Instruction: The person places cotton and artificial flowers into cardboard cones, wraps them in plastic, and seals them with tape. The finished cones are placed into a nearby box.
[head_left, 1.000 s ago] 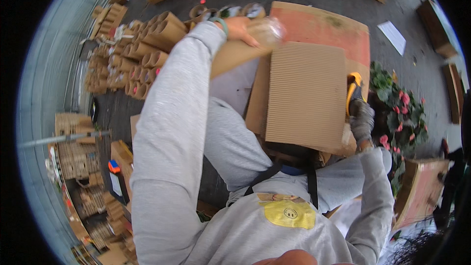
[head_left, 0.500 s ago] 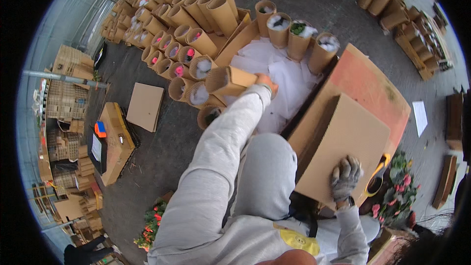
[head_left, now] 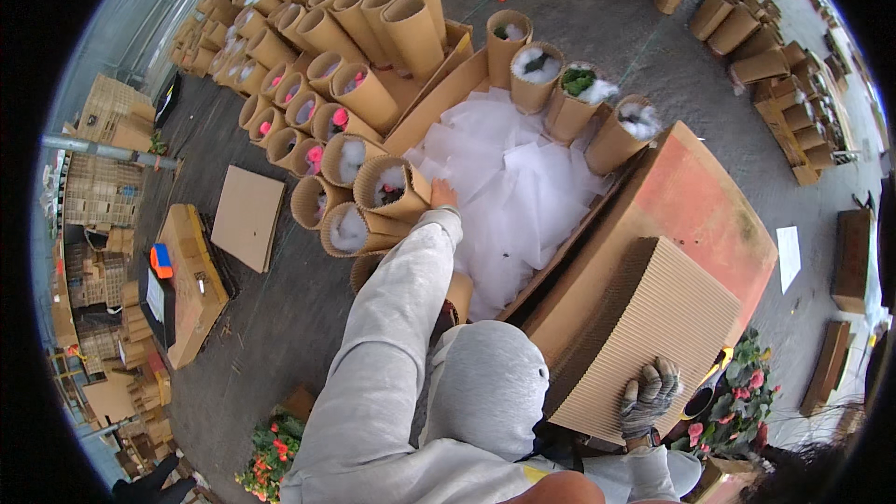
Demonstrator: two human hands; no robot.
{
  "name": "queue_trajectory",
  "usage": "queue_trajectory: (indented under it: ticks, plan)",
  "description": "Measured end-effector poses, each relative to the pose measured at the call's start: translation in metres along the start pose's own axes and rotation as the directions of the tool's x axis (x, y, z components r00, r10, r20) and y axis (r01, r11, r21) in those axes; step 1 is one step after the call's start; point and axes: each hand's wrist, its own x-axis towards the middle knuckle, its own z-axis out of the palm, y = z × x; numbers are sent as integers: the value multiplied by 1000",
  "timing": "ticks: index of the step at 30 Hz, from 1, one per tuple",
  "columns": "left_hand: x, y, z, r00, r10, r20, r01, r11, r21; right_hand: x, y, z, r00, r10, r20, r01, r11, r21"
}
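My left hand (head_left: 443,194) reaches forward in a grey sleeve and grips the rim of a corrugated cardboard tube (head_left: 390,189) with white paper inside. That tube lies among similar tubes (head_left: 336,163), some showing pink flowers. My right hand (head_left: 649,397), in a grey knit glove, clasps the near edge of a stack of corrugated cardboard sheets (head_left: 653,327). The stack leans on a large orange-topped cardboard box (head_left: 695,201) beside my knee.
White tissue sheets (head_left: 509,191) fill an open box ahead, with upright tubes (head_left: 579,98) behind it. Potted red flowers (head_left: 742,401) stand at my right, more flowers (head_left: 271,448) at lower left. A flat cardboard piece (head_left: 247,217) and a low box (head_left: 187,280) lie left.
My left arm has come down from overhead and stretched forward, bringing the tube to the row of tubes. The right hand has slid to the stack's near edge.
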Motion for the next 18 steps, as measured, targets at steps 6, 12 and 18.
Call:
queue_trajectory:
  ticks: [6, 12, 18]
  plan:
    - [-33, -24, -77, 998, 39, 53, -50, 977, 208, 1, -1, -3, 999, 0, -46, 2, 1000, 28]
    - [-85, -61, -122, 999, -45, -9, 46, 931, 361, 5, -16, -15, 993, 49, -104, -39, 995, 92]
    - [-127, -82, -170, 929, 44, -368, -6, 995, 104, -74, 35, -85, 895, 277, -348, -203, 951, 235]
